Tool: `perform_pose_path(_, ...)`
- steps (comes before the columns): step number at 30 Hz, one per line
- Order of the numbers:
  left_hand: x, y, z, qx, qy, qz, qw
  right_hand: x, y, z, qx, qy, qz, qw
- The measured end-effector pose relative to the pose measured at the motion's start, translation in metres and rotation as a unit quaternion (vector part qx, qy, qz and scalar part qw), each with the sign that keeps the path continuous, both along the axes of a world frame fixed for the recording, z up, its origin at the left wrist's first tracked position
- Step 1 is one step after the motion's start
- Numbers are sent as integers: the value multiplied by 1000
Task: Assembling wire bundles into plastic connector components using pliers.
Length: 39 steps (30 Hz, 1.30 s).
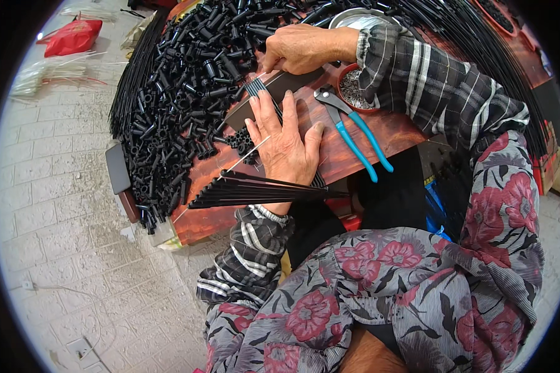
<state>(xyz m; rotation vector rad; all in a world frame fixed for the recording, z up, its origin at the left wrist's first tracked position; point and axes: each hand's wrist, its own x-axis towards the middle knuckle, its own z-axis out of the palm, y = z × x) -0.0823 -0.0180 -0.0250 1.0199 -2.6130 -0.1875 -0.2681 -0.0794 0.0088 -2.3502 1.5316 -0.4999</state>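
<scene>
My left hand (284, 146) lies flat with its fingers spread over a row of thin dark rods (254, 86), whose ends poke out past the fingertips. Beneath them runs a dark flat bar (295, 81). Just beyond, my right hand (302, 48) is closed, index finger pointing down beside the rod ends; whatever it pinches is hidden. A fan of slim black rods (249, 194) crosses above my left wrist, with a thin pale stick (249, 154) near it. Pliers with teal handles (356, 137) rest on the reddish wooden table (392, 127), right of my left hand.
Small black tubular parts (168, 118) are heaped across the table's left and far side. A reddish bowl (342, 79) of small metal pieces sits under my right forearm. Long black rods (466, 56) lie at the far right. A red bag (74, 37) is on the tiled floor.
</scene>
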Motion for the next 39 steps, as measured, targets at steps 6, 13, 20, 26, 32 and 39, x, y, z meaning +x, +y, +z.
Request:
perform_pose_path(6,44,-17,-12,-7,4,-2,1000,46,-20,-11,-13,36,3,999)
perform_pose_path(13,68,0,2,-14,4,-10,1000,72,-9,1,-30,47,3,998)
perform_pose_path(20,71,2,2,-8,1,-15,1000,75,-4,2,6,7,4,1000)
perform_pose_path(26,76,5,4,-14,8,-16,1000,86,-4,10,-26,-14,14,999)
perform_pose_path(32,98,18,19,-10,15,-23,1000,112,7,30,1,44,-13,999)
perform_pose_path(39,95,24,26,-15,21,-19,999,126,1,26,-79,-72,-11,994)
